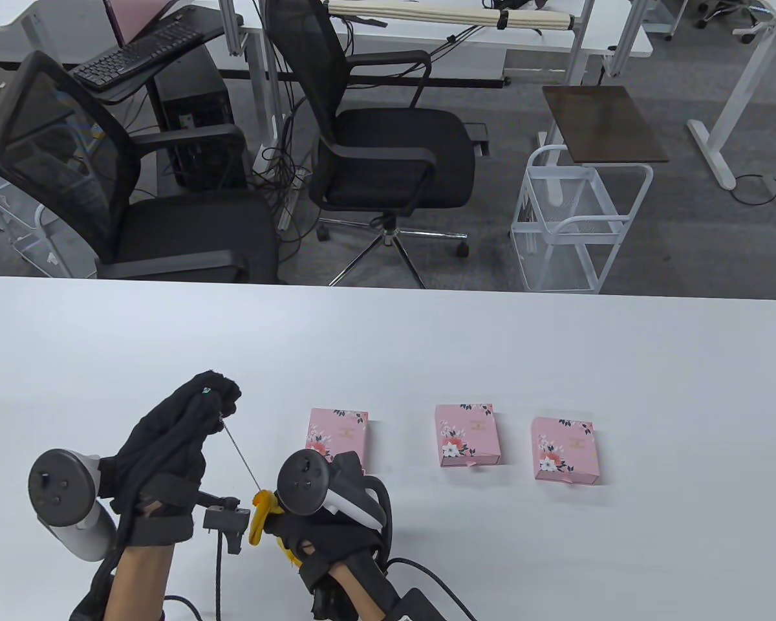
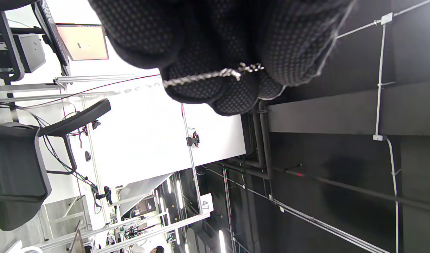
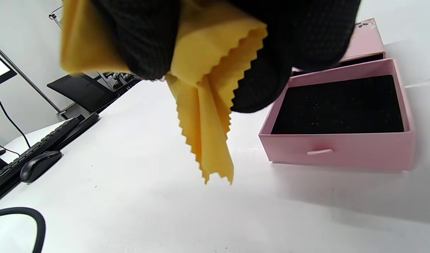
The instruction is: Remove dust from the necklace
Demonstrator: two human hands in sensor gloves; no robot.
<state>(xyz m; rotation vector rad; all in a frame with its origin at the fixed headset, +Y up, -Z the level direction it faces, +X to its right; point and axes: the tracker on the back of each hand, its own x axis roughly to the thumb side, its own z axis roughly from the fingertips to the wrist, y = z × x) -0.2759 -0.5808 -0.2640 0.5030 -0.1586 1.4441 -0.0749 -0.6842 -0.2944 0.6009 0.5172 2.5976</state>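
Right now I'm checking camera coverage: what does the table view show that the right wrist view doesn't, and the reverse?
Only the table view shows the left hand pinching the thin silver chain necklace, stretched taut to the right hand, plus two closed pink floral boxes further right. Only the right wrist view shows the pink box's pulled-out drawer, its black foam lining bare. Both show the yellow pinked-edge cloth gripped in the right hand and the white table.

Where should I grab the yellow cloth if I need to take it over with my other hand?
Take the yellow cloth by its free hanging tail, pinching from below. The right hand bunches the upper part in its fingers, while the zigzag-edged end dangles clear under them, above the table, leaving room for a grip.
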